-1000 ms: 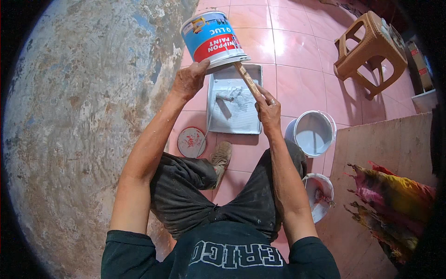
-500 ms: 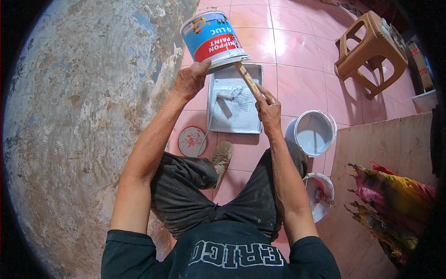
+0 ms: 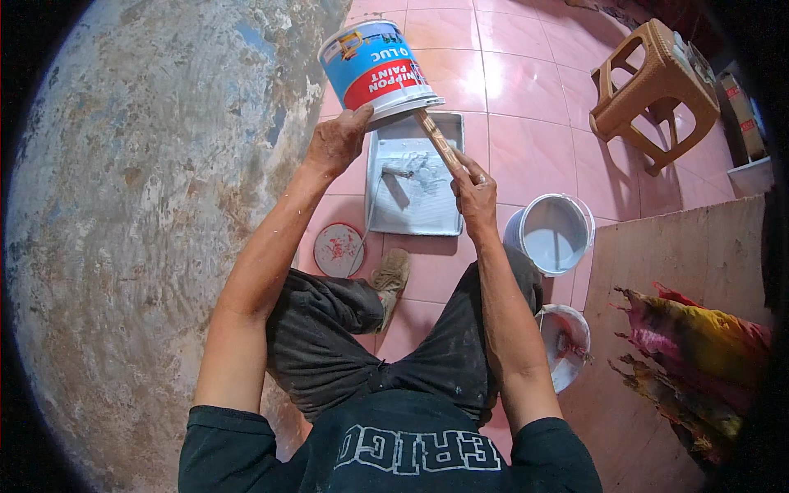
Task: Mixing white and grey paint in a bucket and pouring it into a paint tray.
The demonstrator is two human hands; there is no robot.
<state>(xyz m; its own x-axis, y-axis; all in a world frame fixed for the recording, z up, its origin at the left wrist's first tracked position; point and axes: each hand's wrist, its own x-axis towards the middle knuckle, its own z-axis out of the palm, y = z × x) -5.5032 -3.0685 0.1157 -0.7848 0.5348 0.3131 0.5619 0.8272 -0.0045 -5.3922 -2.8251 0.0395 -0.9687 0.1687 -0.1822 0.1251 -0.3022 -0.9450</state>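
My left hand [image 3: 339, 140] grips the rim of a blue, red and white paint bucket [image 3: 374, 74], tipped with its mouth toward me above a paint tray [image 3: 454, 220]. In my right hand [image 3: 475, 193] is a flat wooden stick [image 3: 438, 141], its far end at the bucket's mouth; whether it touches the inside is hidden. White-grey paint [image 3: 423, 205] coats the tray, and a paint roller [image 3: 398, 172] lies in it, partly hard to make out.
A white bucket of pale paint [image 3: 552, 234] stands right of the tray, with a smaller stained bucket [image 3: 567, 345] nearer me. A round lid [image 3: 338, 250] lies by my shoe. A brown plastic stool [image 3: 649, 94] stands far right; a patchy wall [image 3: 156, 230] rises at left.
My hands, the bucket and the stick stay almost in place. Within the tray, pale paint covers a little more of the darker patch near the roller.
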